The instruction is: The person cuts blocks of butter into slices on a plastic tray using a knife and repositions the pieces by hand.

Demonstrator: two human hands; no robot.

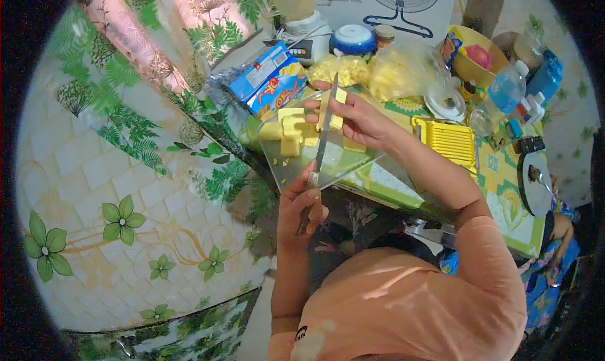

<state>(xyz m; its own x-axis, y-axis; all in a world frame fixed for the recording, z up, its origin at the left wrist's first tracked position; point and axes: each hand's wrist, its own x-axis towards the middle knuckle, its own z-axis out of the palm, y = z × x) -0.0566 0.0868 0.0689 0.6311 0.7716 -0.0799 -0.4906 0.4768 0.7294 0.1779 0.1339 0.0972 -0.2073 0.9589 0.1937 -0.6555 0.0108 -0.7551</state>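
Note:
My left hand (301,203) is closed around the handle of a knife (324,143), its long, narrow blade pointing up and away from me. In my right hand (362,118) is a pale yellow block (337,109), gripped between thumb and fingers. The blade lies across the block in this view; I cannot tell how deep it sits. Under both hands is a see-through board (340,175) on the table. Several cut yellow pieces (290,131) are heaped on its left side, with small crumbs nearby. Another yellow piece (354,146) lies below my right wrist.
Behind the board are a blue box (268,77), small yellow pieces (340,70) and a filled plastic bag (403,71). A yellow ridged rack (445,143), a basin (495,74), bottles (507,84) and a plate (535,184) stand right. Another person's arm (561,244) shows far right.

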